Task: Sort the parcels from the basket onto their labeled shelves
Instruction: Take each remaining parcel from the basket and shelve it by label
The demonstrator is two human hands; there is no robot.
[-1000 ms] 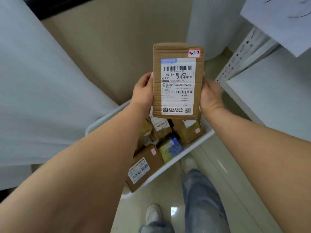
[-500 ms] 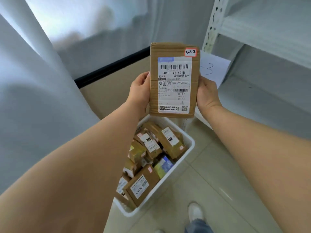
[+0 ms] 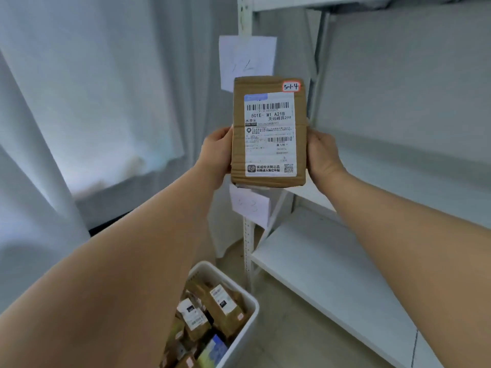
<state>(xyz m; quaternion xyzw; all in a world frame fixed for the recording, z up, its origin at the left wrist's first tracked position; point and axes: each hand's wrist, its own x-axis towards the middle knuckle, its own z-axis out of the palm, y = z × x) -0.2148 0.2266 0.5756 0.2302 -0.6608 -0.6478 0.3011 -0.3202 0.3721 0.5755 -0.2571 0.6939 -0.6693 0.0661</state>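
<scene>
Pretty clearly a small parcel sorting or pickup room, not a home. White metal shelving (image 3: 332,264) with slotted uprights is set up along the right, and handwritten paper tags (image 3: 247,59) are stuck to the post, one per level, though the writing can't really be read. A white basket (image 3: 249,314) full of brown boxed parcels (image 3: 220,306) with shipping labels is parked on the tiled floor (image 3: 305,338). A cardboard parcel (image 3: 268,131) marked "5-1-4" on a red-edged sticker is held up. Pale curtains (image 3: 93,102) are hung on the left.

Both hands (image 3: 218,152) hold parcel (image 3: 268,134) before shelves (image 3: 332,264).
</scene>
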